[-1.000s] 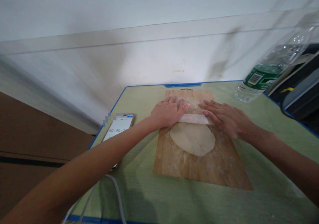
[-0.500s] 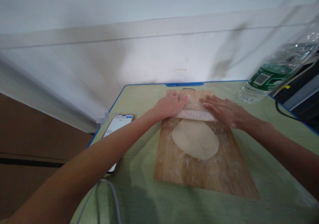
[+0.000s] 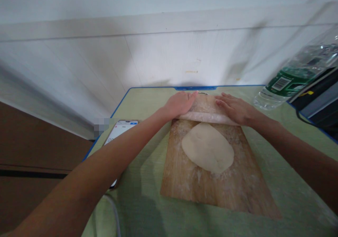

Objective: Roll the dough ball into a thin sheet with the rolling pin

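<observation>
- Head view. Landmark: wooden board (image 3: pixel 185 180), lying on the green table (image 3: pixel 148 103) with its long axis running away from the person.
- Rolling pin (image 3: pixel 206 116) lies crosswise at the far end of the board, just beyond the dough (image 3: pixel 207 147); whether pin and dough edge touch cannot be told.
- Left hand (image 3: pixel 179 104) rests flat on the pin's left end, fingers straight and together, nothing gripped. Palm pressure rather than a grasp suits a pin that must turn freely underneath.
- Right hand (image 3: pixel 235 109) mirrors it on the right end: fingers stretched out, laid over the pin, not closed around it. Hands at the two ends, likely to keep the load even.
- Dough: flattened oval at the board's middle, flour dusted around it, probably against sticking.
- Edges: the pin sits close to the board's far edge, and the wall (image 3: pixel 169 61) rises just beyond the table's blue rim. Little room farther out; the near half of the board is bare floured wood.
- Left of the board: phone (image 3: pixel 120 131), well apart, screen lit.
- Right of the board, toward the far corner: plastic bottle (image 3: pixel 293 78), tilted in this view, near the right hand but apart.
</observation>
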`<action>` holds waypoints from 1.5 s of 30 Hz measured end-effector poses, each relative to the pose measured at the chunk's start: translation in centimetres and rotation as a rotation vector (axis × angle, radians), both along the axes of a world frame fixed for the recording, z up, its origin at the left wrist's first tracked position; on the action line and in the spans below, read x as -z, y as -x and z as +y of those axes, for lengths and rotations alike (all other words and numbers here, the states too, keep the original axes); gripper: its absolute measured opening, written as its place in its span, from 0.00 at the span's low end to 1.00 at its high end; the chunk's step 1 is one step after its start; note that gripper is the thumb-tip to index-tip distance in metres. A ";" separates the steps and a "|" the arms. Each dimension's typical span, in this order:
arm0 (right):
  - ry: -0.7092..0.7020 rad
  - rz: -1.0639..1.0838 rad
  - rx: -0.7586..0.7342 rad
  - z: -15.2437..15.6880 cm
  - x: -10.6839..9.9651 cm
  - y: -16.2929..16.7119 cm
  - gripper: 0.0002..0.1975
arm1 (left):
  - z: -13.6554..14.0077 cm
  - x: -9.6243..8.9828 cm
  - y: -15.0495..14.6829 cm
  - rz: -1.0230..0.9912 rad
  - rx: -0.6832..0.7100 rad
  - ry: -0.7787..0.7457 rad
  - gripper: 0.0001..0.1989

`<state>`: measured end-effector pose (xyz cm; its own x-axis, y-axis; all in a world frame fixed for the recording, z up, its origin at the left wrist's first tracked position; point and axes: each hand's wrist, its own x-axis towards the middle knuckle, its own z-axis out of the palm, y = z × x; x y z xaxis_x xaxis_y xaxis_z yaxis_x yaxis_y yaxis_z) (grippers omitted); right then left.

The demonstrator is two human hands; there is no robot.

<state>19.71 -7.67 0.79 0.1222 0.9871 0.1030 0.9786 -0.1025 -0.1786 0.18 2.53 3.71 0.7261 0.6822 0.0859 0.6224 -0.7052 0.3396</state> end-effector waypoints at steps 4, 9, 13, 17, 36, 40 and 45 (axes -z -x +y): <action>-0.015 -0.001 0.003 0.6 -0.3 -0.1 0.30 | 0.1 -0.3 -0.2 0.045 -0.036 -0.050 0.35; -0.029 -0.052 0.002 0.5 -1.1 0.4 0.29 | 0.1 -0.3 -0.3 0.043 -0.124 -0.125 0.36; -0.022 -0.077 0.024 0.1 -1.1 0.7 0.28 | -0.2 0.1 0.0 0.058 -0.131 -0.155 0.36; 0.023 -0.129 0.031 -1.0 -1.1 1.3 0.27 | -1.2 -0.1 0.5 0.120 -0.116 -0.138 0.36; -0.047 -0.195 0.079 -8.7 -2.2 5.9 0.26 | -7.6 -1.3 4.4 0.317 0.072 -0.331 0.29; -0.129 -0.239 0.016 -10.4 -2.4 6.5 0.23 | -9.5 -2.0 5.6 0.296 0.093 -0.306 0.30; -0.165 -0.175 -0.030 -12.1 -2.9 6.4 0.23 | -11.3 -2.6 7.4 0.298 0.198 -0.304 0.29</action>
<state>13.33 -19.77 3.69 0.0596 0.9579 0.2807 0.9982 -0.0568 -0.0181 -7.19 -8.79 6.31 0.8631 0.5042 0.0287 0.5049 -0.8600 -0.0741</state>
